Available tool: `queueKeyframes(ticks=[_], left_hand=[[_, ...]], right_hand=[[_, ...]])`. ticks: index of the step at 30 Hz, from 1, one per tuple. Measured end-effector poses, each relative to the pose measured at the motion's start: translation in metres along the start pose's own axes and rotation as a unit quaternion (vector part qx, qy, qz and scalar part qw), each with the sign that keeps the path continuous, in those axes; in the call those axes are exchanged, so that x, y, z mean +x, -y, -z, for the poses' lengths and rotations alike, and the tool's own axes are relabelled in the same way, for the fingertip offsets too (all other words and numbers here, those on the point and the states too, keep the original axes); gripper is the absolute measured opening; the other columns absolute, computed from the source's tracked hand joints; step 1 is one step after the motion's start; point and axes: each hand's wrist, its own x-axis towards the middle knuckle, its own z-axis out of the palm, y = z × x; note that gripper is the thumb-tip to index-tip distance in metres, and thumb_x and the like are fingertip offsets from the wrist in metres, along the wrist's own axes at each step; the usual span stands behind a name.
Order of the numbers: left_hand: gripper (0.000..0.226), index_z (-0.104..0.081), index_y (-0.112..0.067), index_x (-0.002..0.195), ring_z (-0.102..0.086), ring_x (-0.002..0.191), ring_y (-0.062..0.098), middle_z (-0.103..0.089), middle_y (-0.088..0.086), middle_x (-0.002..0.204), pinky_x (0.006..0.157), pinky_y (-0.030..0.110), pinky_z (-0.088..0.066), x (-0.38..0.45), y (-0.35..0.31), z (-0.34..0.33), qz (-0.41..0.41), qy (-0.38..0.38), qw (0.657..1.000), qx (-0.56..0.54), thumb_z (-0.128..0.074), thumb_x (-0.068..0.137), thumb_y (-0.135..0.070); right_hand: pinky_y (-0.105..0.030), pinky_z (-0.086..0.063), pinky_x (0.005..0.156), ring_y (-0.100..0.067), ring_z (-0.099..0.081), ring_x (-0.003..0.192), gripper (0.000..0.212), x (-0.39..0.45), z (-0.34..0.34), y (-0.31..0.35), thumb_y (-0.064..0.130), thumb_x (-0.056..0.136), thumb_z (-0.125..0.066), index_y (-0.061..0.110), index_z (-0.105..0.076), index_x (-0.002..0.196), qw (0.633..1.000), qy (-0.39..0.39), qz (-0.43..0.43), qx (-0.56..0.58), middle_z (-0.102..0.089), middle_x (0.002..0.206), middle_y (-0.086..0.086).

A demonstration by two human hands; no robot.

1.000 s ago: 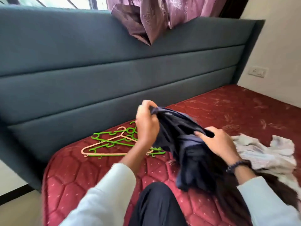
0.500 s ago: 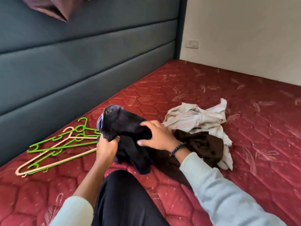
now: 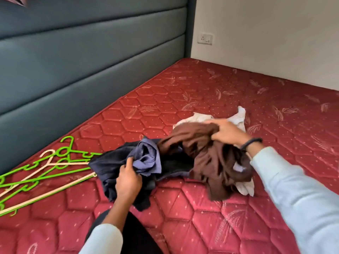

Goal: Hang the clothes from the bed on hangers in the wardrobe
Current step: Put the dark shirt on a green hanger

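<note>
On the red mattress (image 3: 183, 208) the left hand (image 3: 128, 182) grips the dark blue garment (image 3: 117, 165) with curled fingers. The right hand (image 3: 227, 132) clutches the brown garment (image 3: 207, 158), which lies on a white one (image 3: 236, 116). Both are soft, light and floppy; better to hold them at the collar or shoulders, probably hidden in the folds. The hangers (image 3: 45, 167) lie just beside.

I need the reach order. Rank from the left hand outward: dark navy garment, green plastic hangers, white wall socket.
1. Dark navy garment: gripped by the left hand.
2. Green plastic hangers: on the mattress, to its left.
3. White wall socket: far wall, upper right.
</note>
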Motion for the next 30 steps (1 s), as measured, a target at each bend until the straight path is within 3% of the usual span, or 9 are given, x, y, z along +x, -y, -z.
queueKeyframes(ticks=[4,6,8,10,13,17,23,27,30], left_hand=[[0.07,-0.039,-0.024,0.142,-0.046,0.122,0.046,-0.044,0.019,0.137,0.103,0.056,-0.039,0.009,-0.02,-0.003,0.011,-0.003,0.998,0.065,-0.063,0.076,-0.02],[0.094,-0.031,-0.034,0.149,-0.031,0.135,0.048,-0.03,0.014,0.152,0.111,0.062,-0.025,0.001,-0.05,-0.013,-0.096,-0.028,0.982,0.159,-0.073,0.066,-0.033],[0.103,-0.019,-0.047,0.151,-0.012,0.145,0.051,-0.014,0.006,0.162,0.112,0.07,-0.012,-0.008,-0.08,-0.028,-0.219,-0.009,0.957,0.19,-0.076,0.065,-0.048],[0.103,-0.008,-0.055,0.149,0.007,0.147,0.05,0.001,0.001,0.166,0.109,0.076,-0.002,-0.011,-0.097,-0.046,-0.271,0.078,0.933,0.224,-0.071,0.069,-0.065],[0.103,-0.003,-0.057,0.149,0.012,0.145,0.054,0.01,0.0,0.166,0.108,0.077,-0.002,-0.009,-0.084,-0.067,-0.224,0.187,0.912,0.288,-0.065,0.069,-0.076],[0.088,-0.011,-0.06,0.148,0.004,0.148,0.051,-0.001,0.0,0.167,0.11,0.074,-0.011,-0.003,-0.051,-0.078,-0.199,0.174,0.917,0.298,-0.055,0.074,-0.08],[0.055,-0.02,-0.056,0.147,-0.006,0.147,0.051,-0.012,-0.001,0.164,0.11,0.073,-0.018,0.005,-0.065,-0.085,-0.196,0.152,0.919,0.305,-0.045,0.099,-0.049],[0.052,-0.02,-0.053,0.149,-0.009,0.146,0.052,-0.016,-0.001,0.163,0.109,0.073,-0.018,0.004,-0.064,-0.09,-0.207,0.124,0.919,0.311,-0.037,0.103,-0.037],[0.052,-0.021,-0.052,0.149,-0.01,0.146,0.053,-0.017,0.0,0.163,0.109,0.074,-0.016,0.0,-0.063,-0.092,-0.203,0.122,0.919,0.315,-0.038,0.103,-0.035]], right_hand=[[-0.029,-0.042,0.096,-0.03,-0.057,0.123,0.064,0.026,0.064,-0.038,0.015,0.079,-0.076,0.025,-0.055,0.139,0.976,-0.151,-0.151,-0.048,-0.059,0.138,-0.011],[-0.044,-0.038,0.107,-0.038,-0.047,0.131,0.077,0.025,0.052,-0.042,0.034,0.078,-0.08,0.03,-0.042,0.146,0.956,-0.173,-0.208,-0.109,-0.043,0.147,-0.016],[-0.057,-0.027,0.112,-0.038,-0.032,0.14,0.08,0.018,0.018,-0.03,0.048,0.077,-0.076,0.034,-0.036,0.146,0.945,-0.207,-0.15,-0.204,-0.029,0.152,-0.012],[-0.064,-0.017,0.114,-0.036,-0.02,0.147,0.078,0.013,-0.029,-0.013,0.053,0.08,-0.068,0.04,-0.033,0.148,0.957,-0.14,-0.06,-0.247,-0.019,0.158,-0.006],[-0.075,0.0,0.111,-0.046,0.002,0.15,0.076,0.003,-0.098,-0.017,0.069,0.083,-0.057,0.053,-0.025,0.15,0.946,0.055,-0.022,-0.318,0.002,0.167,-0.002],[-0.078,0.01,0.107,-0.048,0.004,0.15,0.095,0.0,-0.123,-0.064,0.095,0.067,0.002,0.056,-0.028,0.149,0.909,0.095,-0.014,-0.406,-0.003,0.169,-0.002],[-0.07,0.014,0.111,-0.038,0.006,0.153,0.053,0.027,-0.064,-0.11,0.055,0.103,-0.023,0.042,-0.026,0.155,0.894,0.024,-0.096,-0.438,-0.011,0.167,0.011],[-0.073,0.003,0.114,-0.046,0.003,0.151,0.06,0.031,-0.006,-0.132,0.044,0.103,-0.029,0.029,-0.014,0.16,0.844,-0.021,-0.271,-0.462,-0.005,0.168,0.005],[-0.072,0.001,0.115,-0.053,-0.005,0.148,0.063,0.028,0.003,-0.125,0.037,0.095,-0.048,0.03,-0.03,0.155,0.849,-0.049,-0.311,-0.425,-0.011,0.167,-0.006]])
